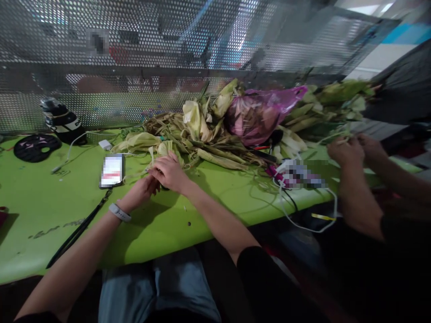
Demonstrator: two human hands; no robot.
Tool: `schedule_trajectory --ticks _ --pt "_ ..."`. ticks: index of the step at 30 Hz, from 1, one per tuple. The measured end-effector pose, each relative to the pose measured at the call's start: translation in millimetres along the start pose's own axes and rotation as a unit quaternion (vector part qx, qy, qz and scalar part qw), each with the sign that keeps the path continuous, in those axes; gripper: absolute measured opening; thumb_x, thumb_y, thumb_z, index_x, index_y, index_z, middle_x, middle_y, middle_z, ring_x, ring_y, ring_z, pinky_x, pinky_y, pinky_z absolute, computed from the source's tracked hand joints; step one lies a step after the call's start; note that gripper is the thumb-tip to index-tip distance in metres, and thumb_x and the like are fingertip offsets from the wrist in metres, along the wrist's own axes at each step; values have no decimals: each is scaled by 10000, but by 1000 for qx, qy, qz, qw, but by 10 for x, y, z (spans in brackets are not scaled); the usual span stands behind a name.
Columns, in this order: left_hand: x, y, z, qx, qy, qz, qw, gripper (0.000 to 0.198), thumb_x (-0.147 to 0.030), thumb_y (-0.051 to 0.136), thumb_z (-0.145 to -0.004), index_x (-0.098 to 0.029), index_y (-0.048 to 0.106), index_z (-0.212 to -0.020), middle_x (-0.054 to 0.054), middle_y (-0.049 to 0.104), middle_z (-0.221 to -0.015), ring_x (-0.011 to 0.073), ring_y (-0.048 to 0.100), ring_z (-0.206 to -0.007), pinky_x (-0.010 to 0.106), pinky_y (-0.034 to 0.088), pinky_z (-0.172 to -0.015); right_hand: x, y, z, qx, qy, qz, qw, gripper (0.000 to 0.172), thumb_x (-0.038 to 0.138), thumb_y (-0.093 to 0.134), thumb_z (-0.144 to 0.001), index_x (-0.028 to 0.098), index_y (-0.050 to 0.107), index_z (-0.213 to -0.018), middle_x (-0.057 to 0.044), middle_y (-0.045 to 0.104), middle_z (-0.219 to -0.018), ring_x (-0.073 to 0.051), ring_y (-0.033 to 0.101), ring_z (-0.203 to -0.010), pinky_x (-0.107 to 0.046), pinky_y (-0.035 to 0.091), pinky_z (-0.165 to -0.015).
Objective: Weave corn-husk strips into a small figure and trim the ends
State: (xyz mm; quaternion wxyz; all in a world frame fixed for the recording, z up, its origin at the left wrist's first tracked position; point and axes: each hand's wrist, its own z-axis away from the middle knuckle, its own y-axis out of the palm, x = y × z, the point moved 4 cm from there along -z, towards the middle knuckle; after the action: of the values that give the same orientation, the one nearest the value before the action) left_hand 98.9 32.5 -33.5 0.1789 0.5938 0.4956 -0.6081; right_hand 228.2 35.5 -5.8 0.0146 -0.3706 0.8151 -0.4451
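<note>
My left hand [144, 189], with a pale band on its wrist, is closed, fingers curled under the right one. My right hand [171, 174] lies over it with its fingers bent together. The two hands meet above the green table [148, 237]. Pale strips of corn husk [165, 148] stick up just behind my knuckles, and both hands seem closed on husk; the gripped part is mostly hidden. A dried corn husk [139, 141] lies behind my left hand. A phone [112, 170] with a lit screen rests to the left, its black strap [81, 229] trailing toward me.
A heap of corn husks [222, 154] and a pink plastic bag [252, 117] stand against a perforated metal screen [134, 54]. At left are a dark bottle [63, 122], a black mask-like item [36, 148] and a white cable. A co-worker's hands [350, 150] work at right, near white cables.
</note>
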Motion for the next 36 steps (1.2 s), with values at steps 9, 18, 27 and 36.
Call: schedule_trajectory --ticks 9,18,27,36 --pt "20 -2 18 52 -42 98 993 330 -496 596 -866 -166 576 -876 26 667 -652 133 627 -509 252 522 -518 6 -91 -23 28 -34 27 999 263 368 513 -963 197 668 -836 -45 676 -843 -193 561 -899 -422 282 -1091" --pt "-51 11 30 45 -37 94 994 332 -507 551 -895 -181 570 -833 27 652 -622 141 619 -533 256 492 -550 -41 -88 -3 3 -17 -29 999 395 462 408 -991 198 647 -821 -35 652 -791 -173 574 -842 -398 320 -1064" --pt "-252 -113 80 -122 54 -149 980 168 -317 628 -866 -193 622 -753 13 584 -635 114 409 -496 255 275 -568 22 -347 50 -159 31 -107 981 317 459 438 -973 212 631 -1026 -103 624 -1169 -218 541 -1171 -419 381 -1069" --pt "-170 -149 66 -111 37 -222 968 170 -296 461 -950 -188 558 -864 37 650 -707 119 479 -500 241 327 -532 -241 -157 54 -122 218 -367 896 307 465 546 -879 200 605 -1021 -53 630 -1034 -190 584 -1007 -350 449 -941"
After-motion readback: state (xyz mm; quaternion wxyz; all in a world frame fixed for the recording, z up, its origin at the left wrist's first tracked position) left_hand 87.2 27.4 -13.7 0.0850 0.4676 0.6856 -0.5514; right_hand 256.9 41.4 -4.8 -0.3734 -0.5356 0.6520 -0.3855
